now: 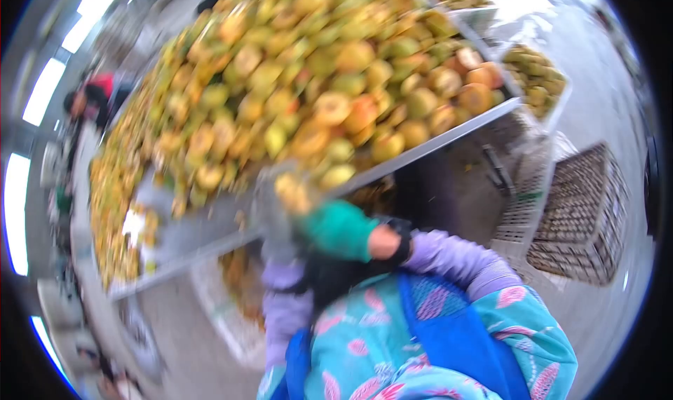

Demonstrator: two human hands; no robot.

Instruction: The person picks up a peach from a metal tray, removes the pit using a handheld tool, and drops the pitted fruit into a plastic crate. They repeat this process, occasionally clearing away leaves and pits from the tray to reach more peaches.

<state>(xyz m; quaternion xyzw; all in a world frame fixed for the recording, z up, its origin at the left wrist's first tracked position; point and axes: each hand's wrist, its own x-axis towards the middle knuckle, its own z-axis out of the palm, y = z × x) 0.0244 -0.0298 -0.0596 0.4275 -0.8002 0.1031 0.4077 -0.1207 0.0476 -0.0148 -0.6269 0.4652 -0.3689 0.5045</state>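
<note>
A large heap of yellow-orange peaches (329, 70), many of them cut into halves, covers a metal table in front of me. My right hand (336, 228), in a green glove with a dark band at the wrist, is at the table's near edge. Its fingers appear closed on a blurred peach (293, 193). Close beside it is my left hand (275, 207), in a greyish glove and smeared by motion, so its fingers cannot be made out. Whether the left hand also touches the peach is hidden by the blur.
The metal table's raised rim (434, 139) runs across in front of me. To the right stand a brown plastic crate (585, 214) and a white crate (522, 214). Beyond them is a crate of peaches (533, 81). Another person (94, 102) is at the far left.
</note>
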